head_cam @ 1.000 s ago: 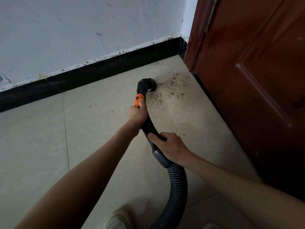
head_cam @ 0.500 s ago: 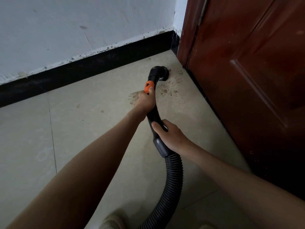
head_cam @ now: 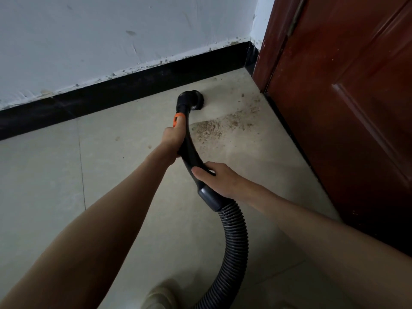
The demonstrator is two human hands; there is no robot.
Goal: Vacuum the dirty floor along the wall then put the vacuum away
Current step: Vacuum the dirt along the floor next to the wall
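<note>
L hand grips wand nr orange collar | R hand wraps wand's lower end by hose

Bare forearms; seemingly a pale shoe below.

Tiled floor with dirt patch, vacuum nozzle.

Glossy black plastic wand, ribbed hose, smooth tile floor, varnished wooden door.
</note>
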